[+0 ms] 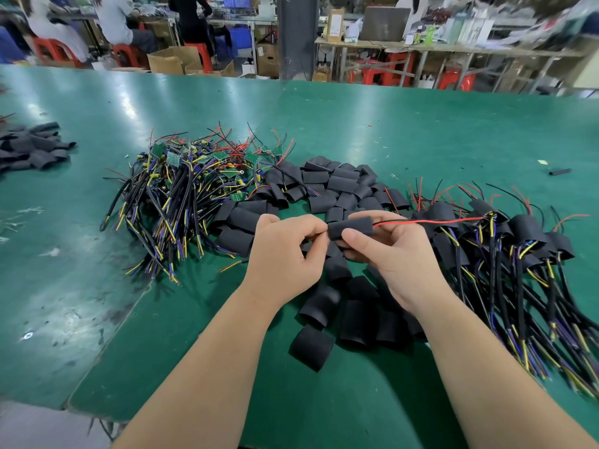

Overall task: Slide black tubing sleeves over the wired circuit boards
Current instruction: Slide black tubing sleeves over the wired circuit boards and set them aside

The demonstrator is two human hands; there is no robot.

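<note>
Head view: black sleeve (350,227) held level between both hands, just above the tabletop (389,124), over scattered loose sleeves (340,186). Red and black leads (421,222) sticking out of its right mouth, trailing right toward the finished heap (518,241). Board not visible, judged to be inside the sleeve or nearly so.

Left hand (285,254): thumb and forefinger pinched narrow at the sleeve's left mouth; exactly what sits in the pinch is hidden. Right hand (389,264): thumb under, fingers (359,218) curled over, clamping the sleeve body.

Handling, judged: light, soft, thin-walled, flattens under pressure, a bit slick on the outside. Best held by the sleeve's sides so the mouth stays open. Pull by the cable jacket, not the thin leads; solder joints probably fragile. Board corners likely to snag on the inner wall.

Further out: heap of bare boards (194,183) with black cables and coloured wires to the left, touching the loose sleeves. Spare sleeves (29,147) far left, well apart. People on red stools at benches beyond, blurred.
</note>
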